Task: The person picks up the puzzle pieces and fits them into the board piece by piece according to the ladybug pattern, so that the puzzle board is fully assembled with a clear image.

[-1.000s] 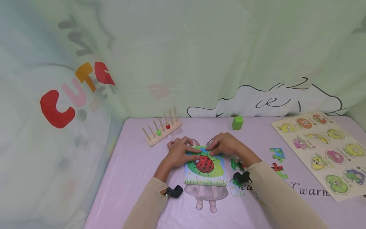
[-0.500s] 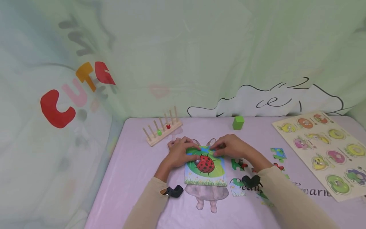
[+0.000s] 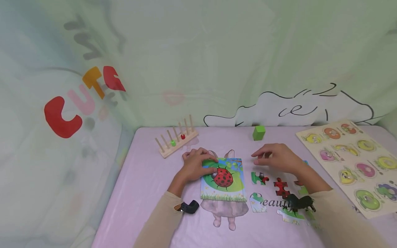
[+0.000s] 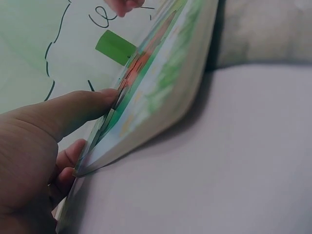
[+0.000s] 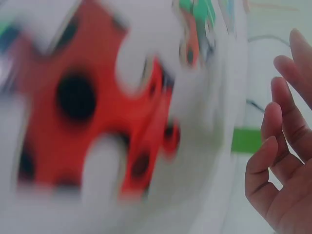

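Observation:
A square ladybug jigsaw puzzle (image 3: 223, 193) lies in front of me. My left hand (image 3: 196, 166) holds its upper left corner, thumb on the picture and fingers at the edge; the left wrist view shows the thumb (image 4: 80, 109) over the pieces. To the right of the puzzle hovers my right hand (image 3: 277, 158), fingers loosely bent around nothing. Below it lie loose puzzle pieces: a green one with red (image 3: 256, 178), a red spotted one (image 3: 281, 187) and a pale grassy one (image 3: 258, 204). The red spotted piece (image 5: 53, 126) looms blurred in the right wrist view.
A wooden peg stand (image 3: 178, 144) with a green and a red bead stands at the back left. A green block (image 3: 258, 133) is near the back edge. At the right lies a wooden fruit board (image 3: 332, 165). More pieces (image 3: 291, 219) lie partly under the right forearm.
My right hand has left the top edge of the puzzle and moved right, above the loose pieces. More of the puzzle's upper right shows. The left hand stays in place.

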